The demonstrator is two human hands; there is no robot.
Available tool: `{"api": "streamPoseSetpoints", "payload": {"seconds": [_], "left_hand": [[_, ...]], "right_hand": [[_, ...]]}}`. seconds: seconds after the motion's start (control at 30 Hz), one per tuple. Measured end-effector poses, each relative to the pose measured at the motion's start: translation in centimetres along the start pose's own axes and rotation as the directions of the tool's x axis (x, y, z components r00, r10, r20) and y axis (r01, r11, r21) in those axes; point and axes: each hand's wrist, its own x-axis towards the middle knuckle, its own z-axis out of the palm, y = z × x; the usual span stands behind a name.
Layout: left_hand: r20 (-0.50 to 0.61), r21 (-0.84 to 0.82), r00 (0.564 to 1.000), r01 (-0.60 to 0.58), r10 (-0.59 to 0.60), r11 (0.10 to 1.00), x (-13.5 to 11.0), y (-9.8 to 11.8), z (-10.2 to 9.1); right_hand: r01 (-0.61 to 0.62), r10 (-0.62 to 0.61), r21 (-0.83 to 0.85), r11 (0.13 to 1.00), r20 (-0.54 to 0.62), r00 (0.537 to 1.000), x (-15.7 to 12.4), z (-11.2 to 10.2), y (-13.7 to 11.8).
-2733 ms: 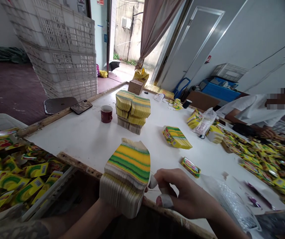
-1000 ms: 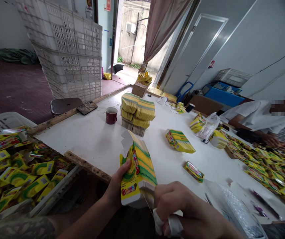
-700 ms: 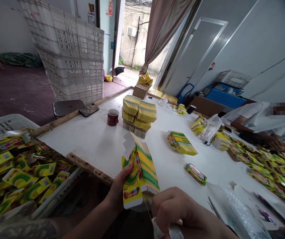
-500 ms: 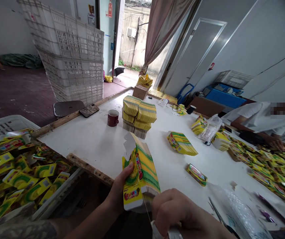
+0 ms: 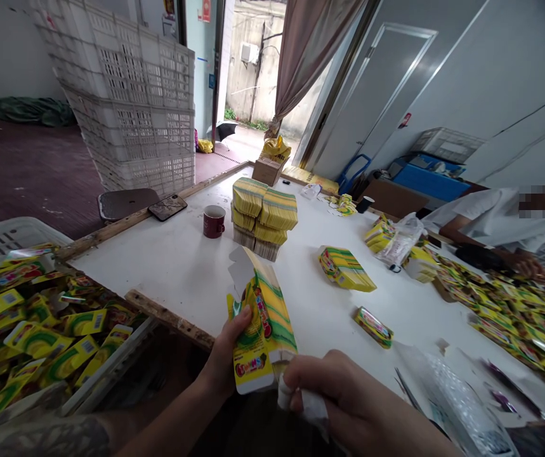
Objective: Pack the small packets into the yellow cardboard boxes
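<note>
My left hand (image 5: 229,346) grips a bundle of flat yellow-and-green cartons (image 5: 272,304), thumb on the printed front, held up over the table's near edge. A loose white flap sticks up at its far end. My right hand (image 5: 334,393) is closed at the bundle's near end, around a small white object (image 5: 285,392) with a pale wrapping hanging below; its exact kind is unclear. To the right, a small carton (image 5: 373,327) and another carton bundle (image 5: 346,268) lie on the white table (image 5: 181,270). Stacked bundles (image 5: 263,216) stand farther off.
A dark red mug (image 5: 214,222) and a phone (image 5: 167,207) sit at left. A crate of filled cartons (image 5: 53,336) is beside me, with stacked white crates (image 5: 143,114) behind. Scissors (image 5: 415,397) and a clear plastic bag (image 5: 462,406) lie right. A co-worker (image 5: 500,222) handles cartons across.
My right hand has risen slightly toward the bundle's near end, and the white object shows more clearly in it. My left hand and the bundle have shifted a little left.
</note>
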Motion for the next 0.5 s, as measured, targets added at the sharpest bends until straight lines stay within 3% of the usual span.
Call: {"api": "streamPoseSetpoints", "payload": {"seconds": [0.2,0.27,0.4,0.5], "left_hand": [[-0.004,0.060,1.000,-0.019,0.019,0.998,0.1,-0.6,-0.1],[0.011,0.054,1.000,-0.013,0.012,0.998,0.1,-0.5,-0.2],[0.082,0.027,0.995,0.058,-0.060,0.998,0.1,-0.1,-0.8],[0.177,0.046,0.973,0.143,-0.149,0.989,-0.1,-0.1,-1.2]], "right_hand": [[0.211,-0.213,0.082,0.974,0.021,0.977,0.4,0.6,0.4],[0.191,-0.190,0.078,0.979,-0.009,0.982,0.2,0.1,0.9],[0.026,-0.014,0.103,0.994,-0.119,0.993,-0.4,-2.1,3.0],[0.031,-0.007,0.141,0.990,-0.167,0.986,-0.4,-3.8,5.0]]}}
